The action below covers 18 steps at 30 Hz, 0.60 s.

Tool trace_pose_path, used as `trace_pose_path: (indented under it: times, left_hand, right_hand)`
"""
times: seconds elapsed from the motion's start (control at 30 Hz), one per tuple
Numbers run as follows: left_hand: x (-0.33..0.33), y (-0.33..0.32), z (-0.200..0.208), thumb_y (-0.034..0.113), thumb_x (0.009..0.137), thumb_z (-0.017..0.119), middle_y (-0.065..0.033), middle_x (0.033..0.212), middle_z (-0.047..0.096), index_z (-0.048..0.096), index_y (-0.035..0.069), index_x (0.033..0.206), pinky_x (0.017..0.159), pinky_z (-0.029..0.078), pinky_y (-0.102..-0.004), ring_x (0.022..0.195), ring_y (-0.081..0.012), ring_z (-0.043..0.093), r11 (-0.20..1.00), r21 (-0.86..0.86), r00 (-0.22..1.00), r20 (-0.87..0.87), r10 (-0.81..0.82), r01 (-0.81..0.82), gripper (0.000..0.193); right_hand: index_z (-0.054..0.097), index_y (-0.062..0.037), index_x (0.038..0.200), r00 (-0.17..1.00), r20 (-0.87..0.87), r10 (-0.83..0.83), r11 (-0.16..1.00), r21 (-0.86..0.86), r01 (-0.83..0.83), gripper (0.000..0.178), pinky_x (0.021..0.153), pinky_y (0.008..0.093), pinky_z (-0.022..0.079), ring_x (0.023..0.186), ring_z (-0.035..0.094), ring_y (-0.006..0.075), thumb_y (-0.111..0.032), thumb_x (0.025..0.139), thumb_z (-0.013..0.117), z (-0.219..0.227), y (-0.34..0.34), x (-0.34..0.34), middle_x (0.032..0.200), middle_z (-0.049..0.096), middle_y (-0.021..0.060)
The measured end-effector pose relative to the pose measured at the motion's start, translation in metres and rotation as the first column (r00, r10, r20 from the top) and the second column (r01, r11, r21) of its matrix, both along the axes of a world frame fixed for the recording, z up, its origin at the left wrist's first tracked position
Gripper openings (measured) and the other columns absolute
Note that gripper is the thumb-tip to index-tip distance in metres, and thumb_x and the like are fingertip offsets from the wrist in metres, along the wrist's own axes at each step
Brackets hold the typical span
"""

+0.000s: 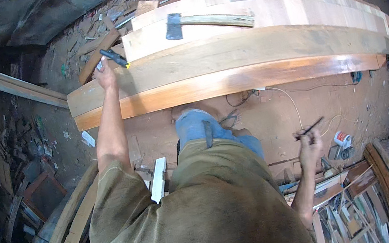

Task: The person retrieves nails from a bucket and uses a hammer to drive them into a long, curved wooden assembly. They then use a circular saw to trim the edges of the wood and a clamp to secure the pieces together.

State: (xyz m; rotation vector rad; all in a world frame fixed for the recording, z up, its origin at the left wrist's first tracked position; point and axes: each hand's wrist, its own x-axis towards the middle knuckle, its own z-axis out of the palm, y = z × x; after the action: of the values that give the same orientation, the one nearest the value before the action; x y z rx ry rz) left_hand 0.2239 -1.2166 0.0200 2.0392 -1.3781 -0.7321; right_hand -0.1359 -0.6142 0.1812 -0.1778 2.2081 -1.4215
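Black elongated yellow-tipped tool (pixel 114 58): my left hand (pixel 105 76) grasps it over the left end of the long grey-brown wooden plank (pixel 225 58), perhaps slanted so its tip nears the surface. My right hand (pixel 309 146) clasps a slim dark rod (pixel 316 124) well apart, perhaps to stay out of the way.

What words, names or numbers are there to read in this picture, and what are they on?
None that I can read.
Red-and-white tub: any print is too small and blurred.
Black tool at the left hand: no readable marks.
Axe: no readable marks.
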Motion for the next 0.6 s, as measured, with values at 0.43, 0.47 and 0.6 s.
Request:
trace_pose_path:
  times: [0.43, 0.47, 0.6]
  left_hand:
    - [0.008, -0.127, -0.121, 0.087, 0.075, 0.055, -0.0205, 0.126, 0.054, 0.032, 0.000, 0.148, 0.093, 0.046, -0.0475, 0.104, -0.0304, 0.057, 0.850, 0.510, 0.465, -0.789, 0.401, 0.132, 0.116]
    - [0.008, -0.132, -0.125, 0.084, 0.076, 0.060, -0.0187, 0.121, 0.057, 0.038, 0.003, 0.145, 0.083, 0.050, -0.0451, 0.091, -0.0251, 0.058, 0.839, 0.539, 0.417, -0.782, 0.463, 0.080, 0.108]
    - [0.000, -0.134, -0.130, 0.076, 0.082, 0.057, -0.0091, 0.092, 0.058, 0.050, 0.006, 0.120, 0.062, 0.048, -0.0398, 0.070, -0.0210, 0.056, 0.830, 0.555, 0.486, -0.712, 0.506, -0.050, 0.080]
  right_hand:
    - [0.054, 0.0040, 0.128, 0.561, -0.135, 0.816, 0.514, 0.614, -0.599, 0.037, 0.096, 0.0474, 0.051, 0.118, 0.060, 0.0408, -0.015, 0.097, 0.049, -0.145, -0.369, 0.146, 0.146, 0.045, 0.0292]
    - [0.054, 0.0022, 0.128, 0.581, -0.018, 0.814, 0.440, 0.672, -0.595, 0.038, 0.100, 0.0486, 0.049, 0.122, 0.057, 0.0424, -0.016, 0.096, 0.049, -0.147, -0.380, 0.151, 0.149, 0.041, 0.0300]
    - [0.054, 0.0029, 0.129, 0.549, 0.242, 0.800, 0.206, 0.749, -0.630, 0.041, 0.098, 0.0494, 0.051, 0.119, 0.058, 0.0429, -0.017, 0.093, 0.049, -0.141, -0.406, 0.162, 0.152, 0.034, 0.0329]
